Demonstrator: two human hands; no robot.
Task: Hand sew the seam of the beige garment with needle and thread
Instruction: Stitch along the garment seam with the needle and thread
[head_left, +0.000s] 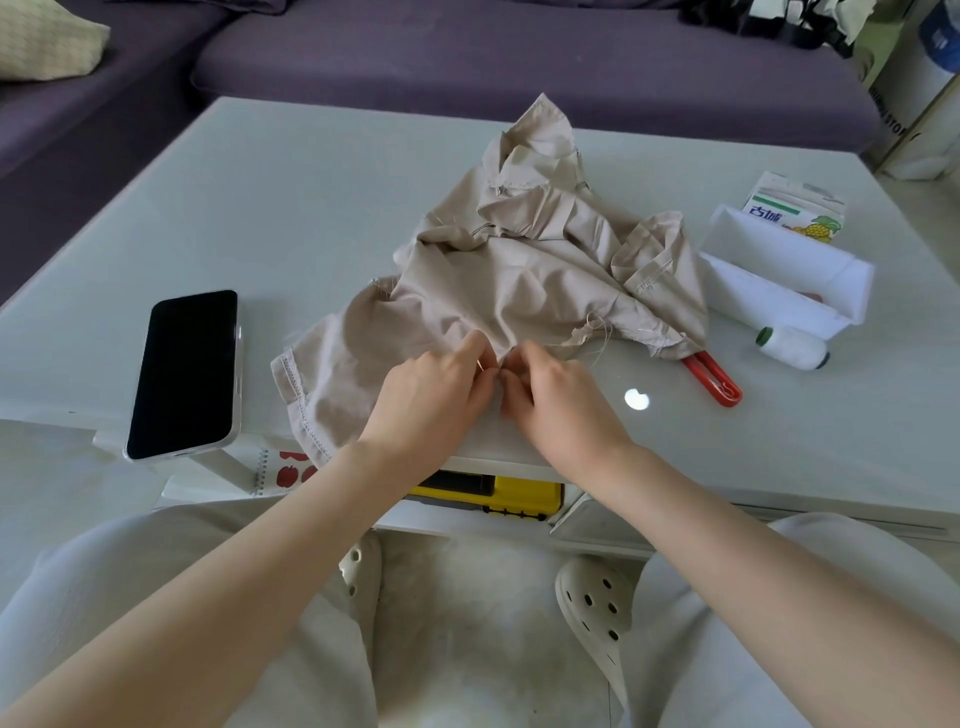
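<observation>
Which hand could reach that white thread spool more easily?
Right, probably. Both hands pinch the beige garment, but the right hand lies nearer the thread spool; the left hand would have to cross it.

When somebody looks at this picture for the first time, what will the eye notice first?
First comes the crumpled beige garment in the middle of the table. At its near edge the left hand and right hand pinch the cloth, with a thin needle between them. Next come the black phone on the left, then the red tool and white spool on the right.
</observation>
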